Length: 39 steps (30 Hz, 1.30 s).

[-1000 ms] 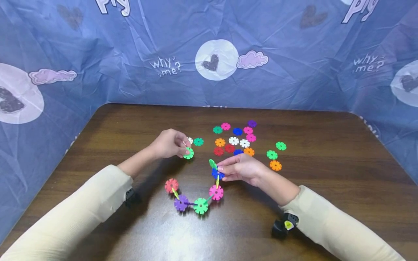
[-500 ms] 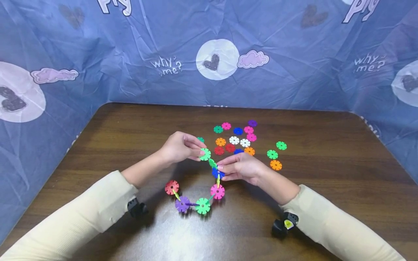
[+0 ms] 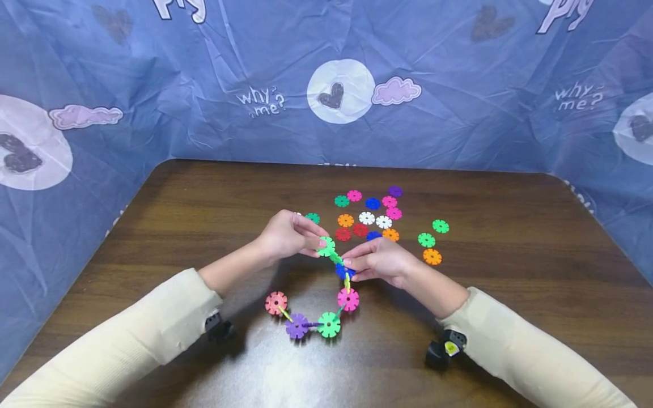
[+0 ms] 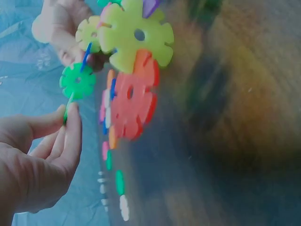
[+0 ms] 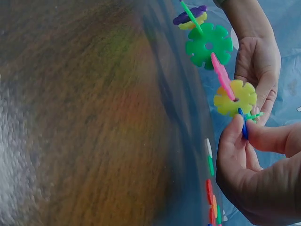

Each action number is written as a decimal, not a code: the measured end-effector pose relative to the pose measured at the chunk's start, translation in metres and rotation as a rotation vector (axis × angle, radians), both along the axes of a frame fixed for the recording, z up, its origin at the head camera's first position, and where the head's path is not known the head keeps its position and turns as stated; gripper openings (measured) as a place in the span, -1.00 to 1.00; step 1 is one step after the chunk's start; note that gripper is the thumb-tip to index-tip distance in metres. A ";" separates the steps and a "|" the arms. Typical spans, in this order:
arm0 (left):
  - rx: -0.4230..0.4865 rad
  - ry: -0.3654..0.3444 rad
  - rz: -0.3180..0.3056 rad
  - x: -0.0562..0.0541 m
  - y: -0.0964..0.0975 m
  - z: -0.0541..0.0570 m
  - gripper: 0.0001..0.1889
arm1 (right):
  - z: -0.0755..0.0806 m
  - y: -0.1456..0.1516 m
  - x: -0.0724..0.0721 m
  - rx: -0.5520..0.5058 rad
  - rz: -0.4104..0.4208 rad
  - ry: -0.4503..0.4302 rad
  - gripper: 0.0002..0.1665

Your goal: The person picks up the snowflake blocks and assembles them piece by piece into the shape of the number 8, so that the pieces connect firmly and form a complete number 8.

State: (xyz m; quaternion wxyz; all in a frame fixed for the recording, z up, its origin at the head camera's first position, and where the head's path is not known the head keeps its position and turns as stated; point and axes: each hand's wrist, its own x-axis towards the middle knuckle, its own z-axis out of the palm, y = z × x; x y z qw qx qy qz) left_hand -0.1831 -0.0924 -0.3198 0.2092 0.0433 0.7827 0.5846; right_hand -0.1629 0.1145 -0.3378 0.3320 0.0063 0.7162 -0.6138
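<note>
My left hand (image 3: 291,235) pinches a light green notched disc (image 3: 327,246) between thumb and fingers. Its edge meets the green disc (image 4: 78,81) at the end of a linked chain. With thumb and fingertips my right hand (image 3: 384,262) pinches the blue disc (image 5: 244,124) of that chain. From there the chain curves down through a yellow disc (image 5: 235,97), a pink disc (image 3: 348,299), a light green disc (image 3: 329,324) and a purple disc (image 3: 297,326) to a red disc (image 4: 135,96) at its other end.
Loose notched discs lie on the brown table (image 3: 214,192) beyond my hands, among them a white disc (image 3: 367,217) and a red disc (image 3: 343,234). Two green discs and an orange disc (image 3: 432,256) lie farther right. A blue printed cloth (image 3: 229,51) hangs behind the table.
My left hand has carried the light green disc rightward from beside the loose discs to the chain's end. The chain's lower part has swung slightly right; my right hand has stayed nearly still.
</note>
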 end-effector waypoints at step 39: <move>0.067 -0.132 0.120 -0.019 0.014 -0.003 -0.71 | -0.003 0.016 -0.009 -0.094 -0.136 0.020 -0.49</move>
